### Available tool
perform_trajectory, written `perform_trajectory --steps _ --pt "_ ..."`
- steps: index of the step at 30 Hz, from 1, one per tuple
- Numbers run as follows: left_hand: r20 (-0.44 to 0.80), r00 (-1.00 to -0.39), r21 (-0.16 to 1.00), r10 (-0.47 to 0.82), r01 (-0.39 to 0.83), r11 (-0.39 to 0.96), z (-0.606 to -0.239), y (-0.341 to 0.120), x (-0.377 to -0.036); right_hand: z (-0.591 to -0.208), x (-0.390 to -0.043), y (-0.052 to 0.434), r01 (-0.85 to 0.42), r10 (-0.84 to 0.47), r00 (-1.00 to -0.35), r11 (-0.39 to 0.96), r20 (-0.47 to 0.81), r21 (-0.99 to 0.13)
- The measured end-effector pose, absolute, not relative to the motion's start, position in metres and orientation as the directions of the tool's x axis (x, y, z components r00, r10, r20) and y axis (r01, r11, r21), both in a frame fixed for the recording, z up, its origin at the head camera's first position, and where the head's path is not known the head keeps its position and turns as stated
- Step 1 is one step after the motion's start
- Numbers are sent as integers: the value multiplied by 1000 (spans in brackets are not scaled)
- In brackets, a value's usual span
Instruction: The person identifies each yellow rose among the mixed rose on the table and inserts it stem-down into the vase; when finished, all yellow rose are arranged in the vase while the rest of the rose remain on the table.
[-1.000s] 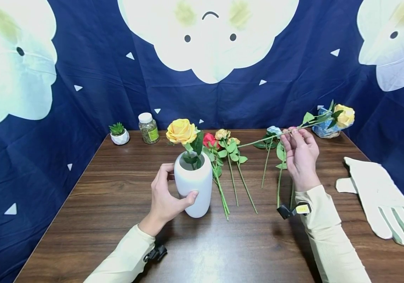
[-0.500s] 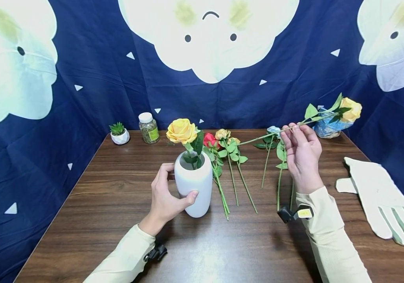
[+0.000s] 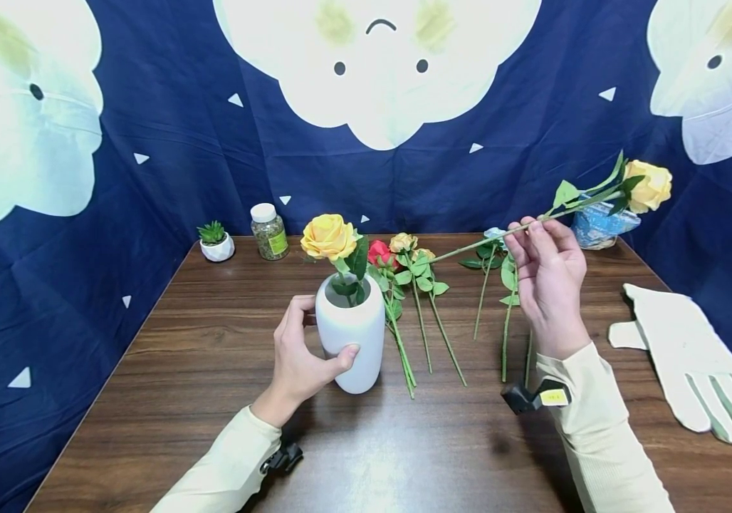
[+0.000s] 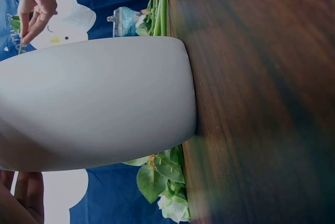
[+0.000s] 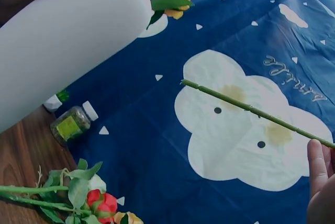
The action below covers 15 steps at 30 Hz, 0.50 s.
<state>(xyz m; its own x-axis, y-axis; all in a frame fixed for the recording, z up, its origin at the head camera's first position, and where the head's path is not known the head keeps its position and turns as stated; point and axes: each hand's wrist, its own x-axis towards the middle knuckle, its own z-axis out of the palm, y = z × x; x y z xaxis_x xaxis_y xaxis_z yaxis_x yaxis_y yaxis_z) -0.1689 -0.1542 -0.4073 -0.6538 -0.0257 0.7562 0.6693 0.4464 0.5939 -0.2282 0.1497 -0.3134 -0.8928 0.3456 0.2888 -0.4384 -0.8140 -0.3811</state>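
We saw room over the near tabletop (image 3: 430, 456) between the sleeves (image 3: 221, 467); beyond, loose roses (image 3: 419, 266) blocked the way beside the vase (image 3: 362, 328), and a stem (image 5: 250, 109) in the right hand (image 3: 548, 288) crossed the air higher up.

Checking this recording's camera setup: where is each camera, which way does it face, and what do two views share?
Head: on the head, facing forward and down at the table; left hand, right hand, sleeves show.
Left wrist: on that wrist, facing the vase; left hand bottom left, right hand top left.
Right wrist: on that wrist, facing the stem and curtain; right hand right edge, left hand top left.
Both wrist views share the vase.
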Motion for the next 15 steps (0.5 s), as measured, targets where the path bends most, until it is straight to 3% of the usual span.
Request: perform_trajectory --steps 15 --pt "756 -654 591 -22 667 453 -407 -154 -169 -306 -209 135 -512 333 -845 -730 419 -454"
